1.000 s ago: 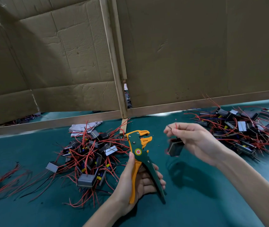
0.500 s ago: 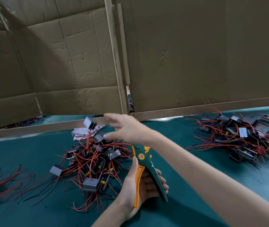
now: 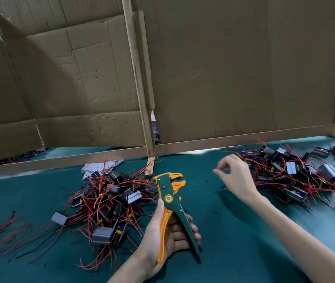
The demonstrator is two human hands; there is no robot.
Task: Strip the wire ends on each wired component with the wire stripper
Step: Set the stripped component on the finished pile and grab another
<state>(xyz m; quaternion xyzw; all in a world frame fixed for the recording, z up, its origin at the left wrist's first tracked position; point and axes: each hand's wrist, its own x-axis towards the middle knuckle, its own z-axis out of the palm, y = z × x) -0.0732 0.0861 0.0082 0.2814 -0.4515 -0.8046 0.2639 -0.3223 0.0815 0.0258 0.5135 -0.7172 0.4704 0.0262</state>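
The left hand (image 3: 168, 240) gripped the wire stripper (image 3: 169, 193); the right hand (image 3: 237, 176) hung empty and loose near the right pile of components (image 3: 293, 172): between pieces, plenty seemingly left.
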